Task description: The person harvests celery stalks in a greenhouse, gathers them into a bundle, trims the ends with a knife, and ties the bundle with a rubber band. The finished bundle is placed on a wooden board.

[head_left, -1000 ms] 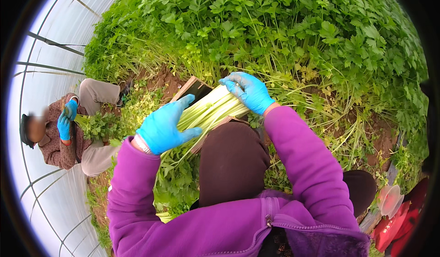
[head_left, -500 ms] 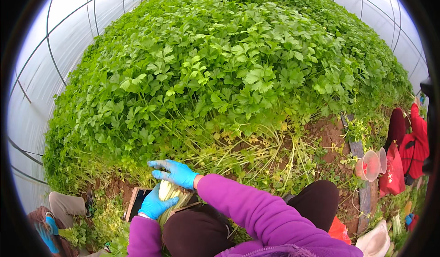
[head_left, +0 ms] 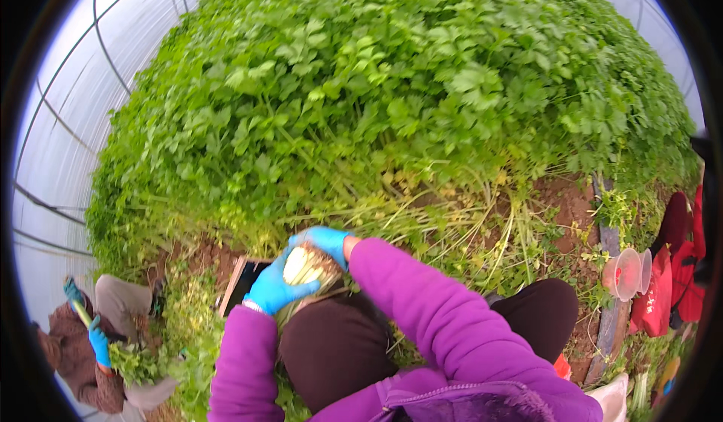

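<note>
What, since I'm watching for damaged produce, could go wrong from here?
The celery bunch could slip or splay if the left hand, wrapped around it near the pale root end, loosens. Stalks might bruise if pressed too hard between that and the right hand at its far side. The left hand could also knock the wooden-edged box close beside it.

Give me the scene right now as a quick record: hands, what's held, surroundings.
Left hand: blue-gloved, gripping the left side of the celery bunch
Right hand: blue-gloved, against the bunch's far side, fingers partly hidden
Bunch: pale root end facing the camera
Left of hands: wooden box, dark inside
Far left: co-worker in blue gloves, holding a green stalk
Right: clear plastic containers beside a red bag
Ahead: dense leafy plants
</note>
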